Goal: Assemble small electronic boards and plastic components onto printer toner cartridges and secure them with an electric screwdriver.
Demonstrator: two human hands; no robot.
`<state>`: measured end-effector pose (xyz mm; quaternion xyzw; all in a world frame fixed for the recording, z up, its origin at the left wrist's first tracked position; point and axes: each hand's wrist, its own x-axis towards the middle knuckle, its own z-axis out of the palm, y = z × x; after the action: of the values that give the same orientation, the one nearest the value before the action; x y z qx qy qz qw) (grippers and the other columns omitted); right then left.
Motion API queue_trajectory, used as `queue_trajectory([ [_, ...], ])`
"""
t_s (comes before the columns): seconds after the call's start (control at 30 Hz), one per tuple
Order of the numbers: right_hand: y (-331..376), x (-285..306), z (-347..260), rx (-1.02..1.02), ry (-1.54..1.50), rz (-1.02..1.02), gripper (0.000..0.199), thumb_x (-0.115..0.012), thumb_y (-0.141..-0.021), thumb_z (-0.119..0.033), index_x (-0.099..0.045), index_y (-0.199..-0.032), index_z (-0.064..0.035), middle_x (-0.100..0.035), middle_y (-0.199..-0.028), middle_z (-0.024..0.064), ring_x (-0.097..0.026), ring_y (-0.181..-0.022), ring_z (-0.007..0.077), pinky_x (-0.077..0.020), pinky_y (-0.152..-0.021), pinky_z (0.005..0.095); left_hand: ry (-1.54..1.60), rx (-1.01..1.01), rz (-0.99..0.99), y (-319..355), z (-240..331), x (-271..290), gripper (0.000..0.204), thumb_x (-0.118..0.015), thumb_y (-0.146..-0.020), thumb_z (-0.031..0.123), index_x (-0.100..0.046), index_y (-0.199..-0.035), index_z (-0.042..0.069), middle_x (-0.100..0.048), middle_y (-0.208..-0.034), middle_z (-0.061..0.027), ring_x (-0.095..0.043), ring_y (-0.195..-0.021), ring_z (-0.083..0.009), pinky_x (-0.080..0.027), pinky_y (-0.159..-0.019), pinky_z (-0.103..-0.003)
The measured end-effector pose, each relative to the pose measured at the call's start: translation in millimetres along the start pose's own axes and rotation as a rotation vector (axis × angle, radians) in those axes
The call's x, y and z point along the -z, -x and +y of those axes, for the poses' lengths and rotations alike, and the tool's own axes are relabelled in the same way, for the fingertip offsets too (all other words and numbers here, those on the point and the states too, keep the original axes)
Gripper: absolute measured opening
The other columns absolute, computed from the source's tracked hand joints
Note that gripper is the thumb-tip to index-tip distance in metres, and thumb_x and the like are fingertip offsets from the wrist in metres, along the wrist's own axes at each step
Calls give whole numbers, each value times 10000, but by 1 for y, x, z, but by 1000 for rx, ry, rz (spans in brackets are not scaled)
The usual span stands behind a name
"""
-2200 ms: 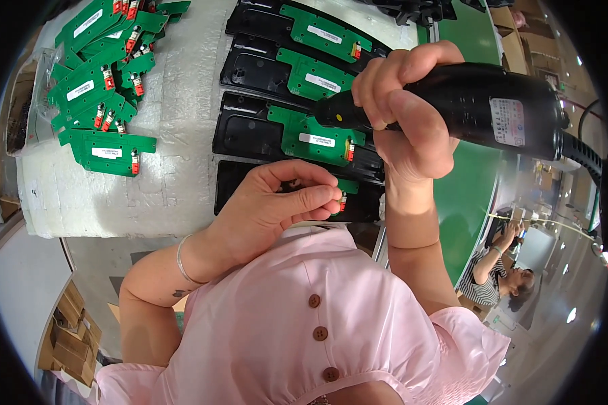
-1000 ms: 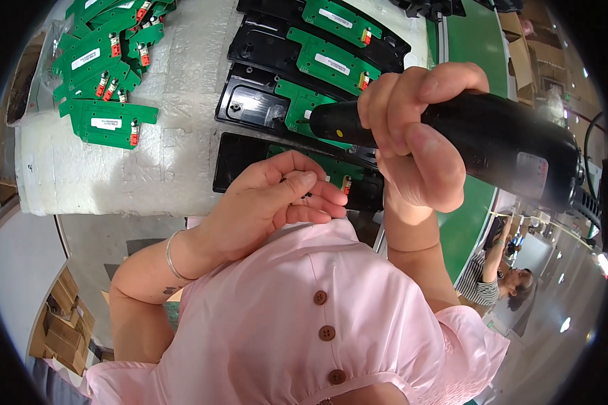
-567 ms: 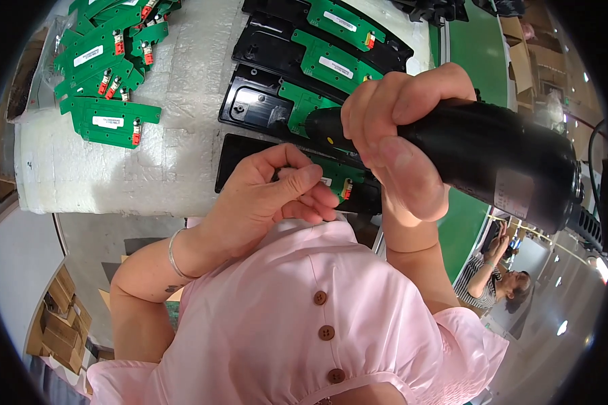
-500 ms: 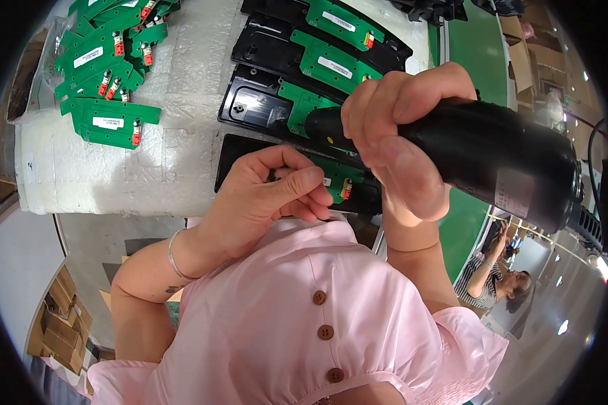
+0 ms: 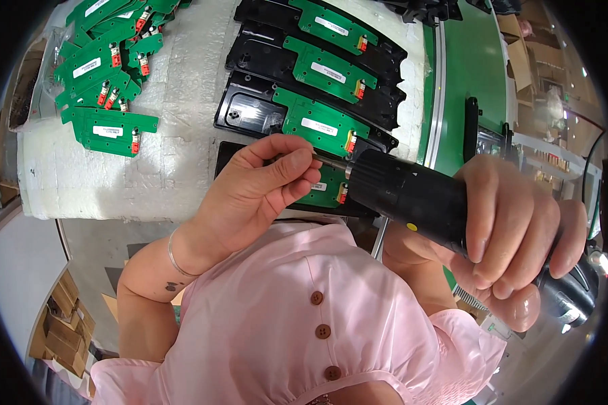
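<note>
My right hand (image 5: 513,233) is wrapped round a black electric screwdriver (image 5: 409,196), held slantwise with its nose to the left. Its thin metal bit (image 5: 332,163) reaches the fingertips of my left hand (image 5: 253,182). Thumb and forefinger of that hand are pinched together; whatever small piece is between them is too hidden to name. Beneath both hands lies the nearest black plastic housing (image 5: 224,156), partly covered, with a green circuit board (image 5: 327,185) in it. Just beyond, another green circuit board (image 5: 317,125) sits in its black housing (image 5: 243,111).
Farther back, more black housings (image 5: 257,50) with green boards lie in a row on a white foam-like surface (image 5: 182,128). Loose circuit boards (image 5: 108,129) with red-and-white connectors are piled at the left. A green work surface (image 5: 456,88) runs along the right.
The screwdriver has swung away from the board beyond, toward me and to the right. Its bit now meets my left fingertips, which have shifted slightly and stay pinched.
</note>
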<state>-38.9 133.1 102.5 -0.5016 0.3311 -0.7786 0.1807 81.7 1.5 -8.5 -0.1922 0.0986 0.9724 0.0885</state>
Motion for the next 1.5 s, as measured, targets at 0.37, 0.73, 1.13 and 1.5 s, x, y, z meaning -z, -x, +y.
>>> queue_trajectory([
  [0.37, -6, 4, 2, -145, 67, -120, 313, -579, -646, -21, -433, -914, -93, -537, -566, -82, -509, -463, 26, -418, -557, 145, -1, 52, -229, -1, -6, 10, 252, -506, -898, 180, -549, -1068, -1, -617, -938, -95, -600, -801, -142, -494, -736, -244],
  [0.73, -10, 15, 79, -146, 292, 187, 332, -415, -640, -56, -437, -969, -14, -360, -578, 27, -367, -479, 137, -364, -561, 326, -109, 257, -131, 8, 1, -1, 346, -388, -937, 202, -468, -1165, -46, -585, -1035, -206, -605, -855, -214, -487, -789, -312],
  [1.13, -19, 14, 91, -233, 292, 84, 280, -420, -653, 10, -413, -933, 6, -411, -590, 52, -386, -478, 141, -376, -525, 329, -194, 302, -203, 10, 10, -7, 344, -368, -947, 213, -443, -1176, -34, -598, -962, -204, -621, -820, -233, -510, -722, -287],
  [1.5, -27, 18, 49, -188, 266, -80, 449, -465, -548, 157, -410, -956, -23, -381, -601, 11, -390, -512, 143, -351, -548, 305, -307, 23, -37, 1, 0, -2, 140, -507, -896, 154, -526, -957, 29, -610, -822, -94, -610, -729, -156, -495, -601, -217],
])
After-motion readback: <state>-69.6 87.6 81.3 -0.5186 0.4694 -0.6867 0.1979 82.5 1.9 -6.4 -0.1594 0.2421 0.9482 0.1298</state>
